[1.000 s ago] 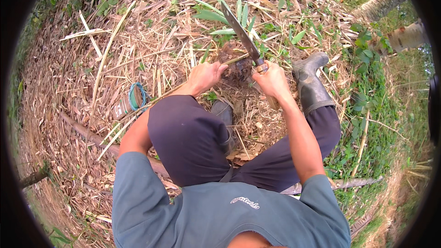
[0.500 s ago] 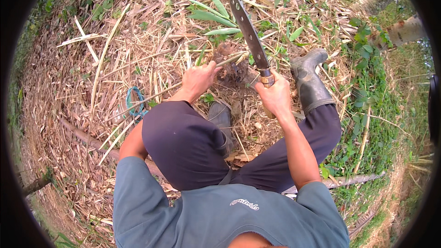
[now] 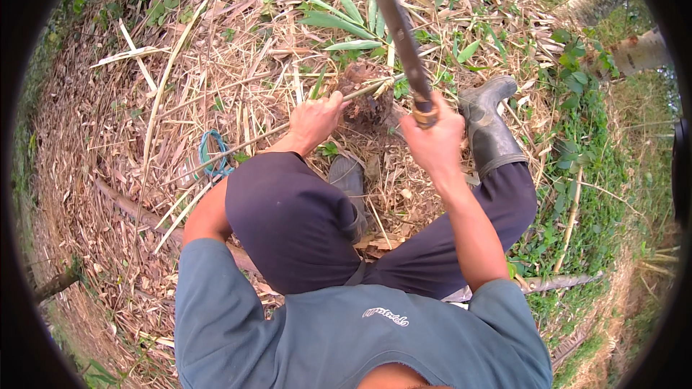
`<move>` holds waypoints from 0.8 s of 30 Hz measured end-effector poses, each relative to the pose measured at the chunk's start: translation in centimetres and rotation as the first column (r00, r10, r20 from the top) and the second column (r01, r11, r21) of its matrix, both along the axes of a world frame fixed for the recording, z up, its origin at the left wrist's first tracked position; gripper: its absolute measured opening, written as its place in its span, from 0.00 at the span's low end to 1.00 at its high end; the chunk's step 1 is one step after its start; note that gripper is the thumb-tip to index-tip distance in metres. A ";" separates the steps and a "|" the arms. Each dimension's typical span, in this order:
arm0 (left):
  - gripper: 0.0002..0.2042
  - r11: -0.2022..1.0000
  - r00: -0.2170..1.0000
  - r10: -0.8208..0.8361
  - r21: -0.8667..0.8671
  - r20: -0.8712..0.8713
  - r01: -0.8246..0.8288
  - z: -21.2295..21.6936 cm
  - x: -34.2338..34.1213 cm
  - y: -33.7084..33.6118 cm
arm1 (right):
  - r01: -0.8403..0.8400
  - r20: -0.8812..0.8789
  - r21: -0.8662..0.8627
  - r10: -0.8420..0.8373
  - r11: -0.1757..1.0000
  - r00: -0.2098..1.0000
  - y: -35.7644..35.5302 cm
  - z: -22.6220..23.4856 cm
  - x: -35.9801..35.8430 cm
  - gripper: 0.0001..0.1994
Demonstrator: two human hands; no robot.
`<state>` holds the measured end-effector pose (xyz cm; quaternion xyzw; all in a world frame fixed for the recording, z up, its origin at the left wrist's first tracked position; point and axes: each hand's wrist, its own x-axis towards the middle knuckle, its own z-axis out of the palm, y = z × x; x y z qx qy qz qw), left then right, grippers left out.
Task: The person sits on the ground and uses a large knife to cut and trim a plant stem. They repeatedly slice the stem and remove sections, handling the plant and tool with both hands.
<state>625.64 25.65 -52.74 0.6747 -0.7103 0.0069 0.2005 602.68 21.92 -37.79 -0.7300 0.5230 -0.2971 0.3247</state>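
My right hand (image 3: pixel 432 140) was clenched on the machete (image 3: pixel 396 36), blade raised above the stump (image 3: pixel 367 94) by my boots. My left hand (image 3: pixel 313 119) gripped a thin stalk (image 3: pixel 364 88) at it. A chopping step, I judged; the downstroke needed clearance from those fingers.

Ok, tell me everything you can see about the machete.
The machete has a long, narrow blade that looks like dull, dark metal, worn or dirty, and a pale band where blade meets handle. The right hand is closed around the handle, hiding most of it. The blade points up and away, tilted slightly left, its tip cut off by the top edge of the picture. It is raised above the clump and the dry litter, touching only the hand.
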 end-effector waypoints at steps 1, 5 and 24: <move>0.16 1.000 1.000 -0.004 -0.001 -0.005 0.004 0.1 -0.2 -0.2 | 0.013 -0.032 0.020 -0.012 1.000 0.999 -0.4 -1.8 -0.1 0.10; 0.15 0.995 1.000 0.013 0.098 -0.008 -0.012 0.8 -0.5 0.0 | -0.007 -0.316 0.073 0.029 0.997 0.948 -1.1 -4.7 -1.1 0.13; 0.25 0.833 0.838 0.126 0.516 -0.531 0.202 4.9 0.2 -1.4 | 0.036 0.161 0.123 -0.056 0.992 0.985 -1.8 -6.3 -1.0 0.07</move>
